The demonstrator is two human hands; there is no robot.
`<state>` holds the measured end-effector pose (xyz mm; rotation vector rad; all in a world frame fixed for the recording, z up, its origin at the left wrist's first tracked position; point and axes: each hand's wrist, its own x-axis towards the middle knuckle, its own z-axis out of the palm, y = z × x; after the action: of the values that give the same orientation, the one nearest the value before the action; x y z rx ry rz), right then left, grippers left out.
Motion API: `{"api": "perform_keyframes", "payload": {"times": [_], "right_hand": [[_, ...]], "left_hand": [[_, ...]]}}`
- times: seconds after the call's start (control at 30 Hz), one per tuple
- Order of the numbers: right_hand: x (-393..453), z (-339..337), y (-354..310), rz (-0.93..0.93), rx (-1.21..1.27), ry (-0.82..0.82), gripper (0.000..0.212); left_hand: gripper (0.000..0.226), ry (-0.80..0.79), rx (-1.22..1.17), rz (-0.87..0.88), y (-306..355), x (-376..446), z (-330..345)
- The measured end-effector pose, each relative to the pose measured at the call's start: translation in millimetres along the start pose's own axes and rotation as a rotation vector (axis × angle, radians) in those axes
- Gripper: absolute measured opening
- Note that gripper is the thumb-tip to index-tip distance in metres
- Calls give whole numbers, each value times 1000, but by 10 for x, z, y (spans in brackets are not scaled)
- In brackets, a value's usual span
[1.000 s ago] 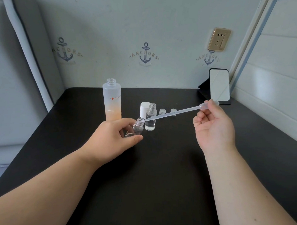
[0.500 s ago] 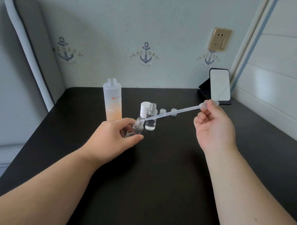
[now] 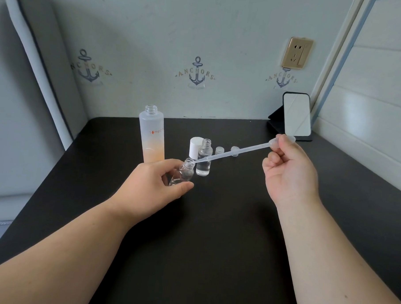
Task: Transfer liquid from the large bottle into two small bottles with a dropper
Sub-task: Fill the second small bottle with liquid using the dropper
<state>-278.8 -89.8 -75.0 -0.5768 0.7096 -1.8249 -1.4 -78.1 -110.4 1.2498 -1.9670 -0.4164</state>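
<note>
My left hand (image 3: 158, 181) grips a small clear bottle (image 3: 185, 173), tilted with its open neck toward the right. My right hand (image 3: 290, 173) pinches the bulb of a clear plastic dropper (image 3: 238, 152), whose tip sits at the mouth of that tilted bottle. A second small clear bottle (image 3: 204, 161) stands upright just behind, uncapped, with clear liquid in it. The large frosted bottle (image 3: 152, 136), orange-tinted at the bottom, stands open to the left.
A white cap (image 3: 195, 147) stands beside the second small bottle, with two small clear caps (image 3: 219, 150) to its right. A phone on a black stand (image 3: 296, 117) sits at the back right of the black table (image 3: 202, 244). Walls close in behind and right.
Nothing has visibly moved; both hands hold the same pose with the dropper tip at the tilted bottle's mouth.
</note>
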Motion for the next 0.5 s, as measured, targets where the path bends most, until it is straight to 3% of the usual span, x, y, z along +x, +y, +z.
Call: {"api": "perform_keyframes", "payload": {"times": [0.5], "right_hand": [[3, -13, 0, -14, -40, 57, 8]], "left_hand": [[21, -8, 6, -18, 34, -1, -7]]}}
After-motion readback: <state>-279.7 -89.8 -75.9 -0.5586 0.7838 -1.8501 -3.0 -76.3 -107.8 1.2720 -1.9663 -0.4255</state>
